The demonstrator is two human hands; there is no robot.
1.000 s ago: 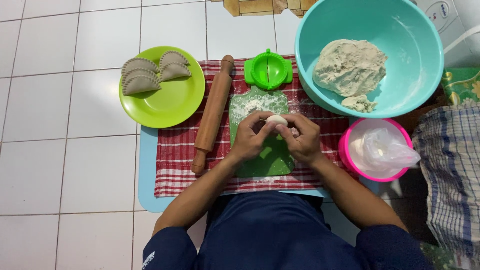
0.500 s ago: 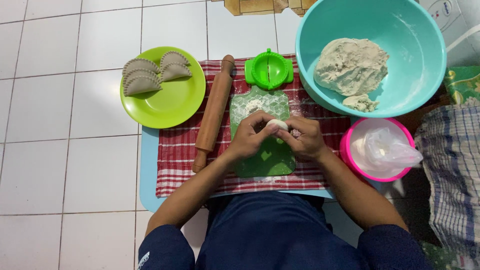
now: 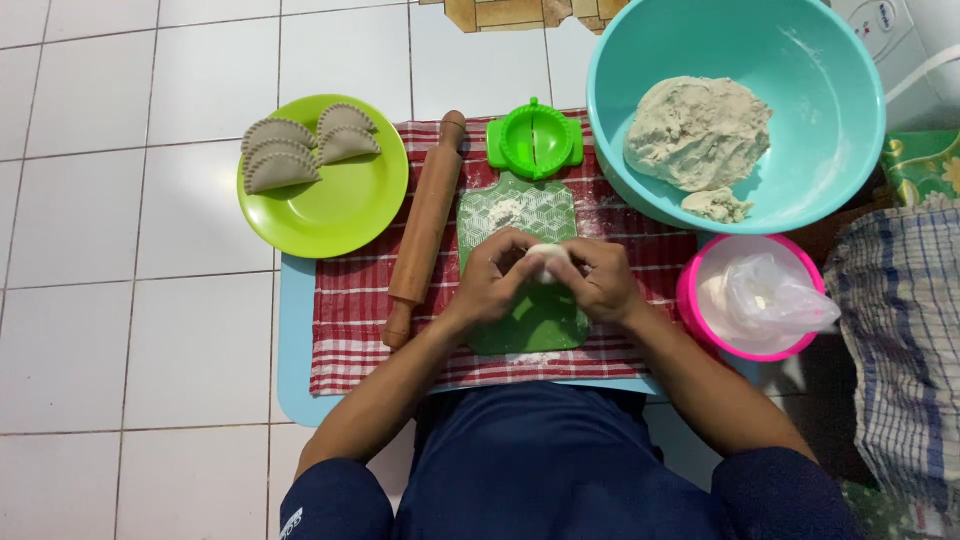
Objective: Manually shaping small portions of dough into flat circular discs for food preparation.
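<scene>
Both hands (image 3: 548,278) pinch dough (image 3: 548,259) over green board (image 3: 540,320), tiled floor (image 3: 120,250).

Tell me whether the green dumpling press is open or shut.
Open: the green dumpling press lies flat as a full circle, its hinge line across the middle, nothing inside.

Floor (image 3: 130,330): white square tiles, thin grey grout lines, glossy; covers left half and top of view. Light: even, soft, faint shadows only. Top edge: patterned tile inset (image 3: 520,12), tan and brown shapes, partly cut off. Top right corner: white appliance (image 3: 900,40), only part in view. Right edge: blue-white checked cloth (image 3: 900,350), crumpled; above it green floral fabric (image 3: 920,165).
</scene>
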